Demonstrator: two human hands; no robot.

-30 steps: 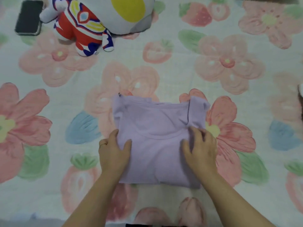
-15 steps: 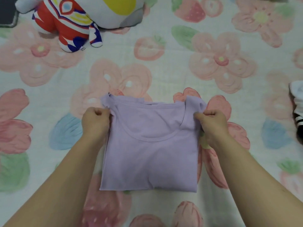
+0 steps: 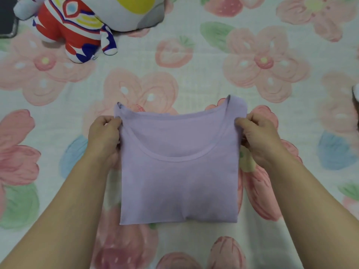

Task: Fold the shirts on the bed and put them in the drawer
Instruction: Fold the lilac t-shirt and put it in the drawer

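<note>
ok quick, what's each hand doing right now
Left hand: closed, pinching the left shoulder of the shirt.
Right hand: closed, pinching the shirt's right shoulder.

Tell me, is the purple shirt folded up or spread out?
Folded: the purple shirt is a neat square, no sleeves sticking out, neckline on top.

Red-white-blue plush toy (image 3: 73,33) top left; dark phone (image 3: 6,20) just beside, at left edge.
</note>
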